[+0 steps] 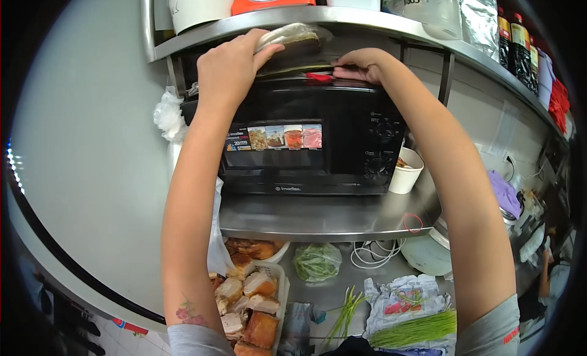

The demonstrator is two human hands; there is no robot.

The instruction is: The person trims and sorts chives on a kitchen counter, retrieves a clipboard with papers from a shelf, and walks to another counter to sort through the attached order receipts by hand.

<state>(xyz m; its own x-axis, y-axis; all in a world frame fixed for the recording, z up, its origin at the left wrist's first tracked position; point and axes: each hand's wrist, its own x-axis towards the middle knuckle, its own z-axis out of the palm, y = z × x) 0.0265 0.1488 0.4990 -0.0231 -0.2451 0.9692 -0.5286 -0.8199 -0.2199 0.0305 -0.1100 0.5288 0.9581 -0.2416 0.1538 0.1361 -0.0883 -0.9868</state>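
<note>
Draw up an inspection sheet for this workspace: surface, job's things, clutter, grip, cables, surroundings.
Surface: steel shelf, red rubber band near its front edge.
Job's things: clear plastic above the black microwave; red item at the microwave's top.
Clutter: white cup beside the microwave; below, meat pieces, bagged greens, green stalks on newspaper.
Grip: left hand holds the plastic; right hand above the microwave, hold unclear.
Cables: white cable, loosely looped on the lower surface.
Surroundings: upper shelf bears an orange-red scale and dark bottles.
</note>
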